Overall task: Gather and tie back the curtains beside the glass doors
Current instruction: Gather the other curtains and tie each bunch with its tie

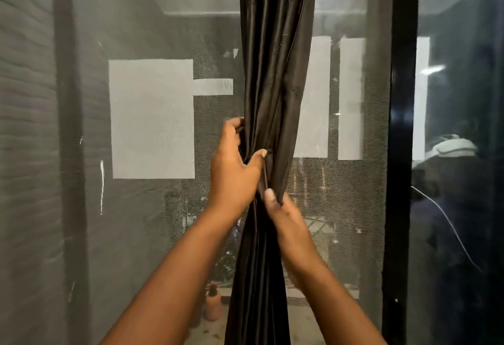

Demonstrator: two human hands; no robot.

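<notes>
No writing anywhere that I can read. The dark curtain (268,77) hangs bunched into one twisted rope in front of the mesh screen (152,118), just left of the black door frame (401,126). Left hand (234,164) is wrapped round the bundle, right hand (283,213) pinches a fold just below it. Through the screen there's an orange bottle (212,306) and some plants (226,263) low down.

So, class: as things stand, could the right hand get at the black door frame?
Probably yes, once freed: the right hand now pinches the curtain, and nothing visible stands between it and the door frame.
</notes>
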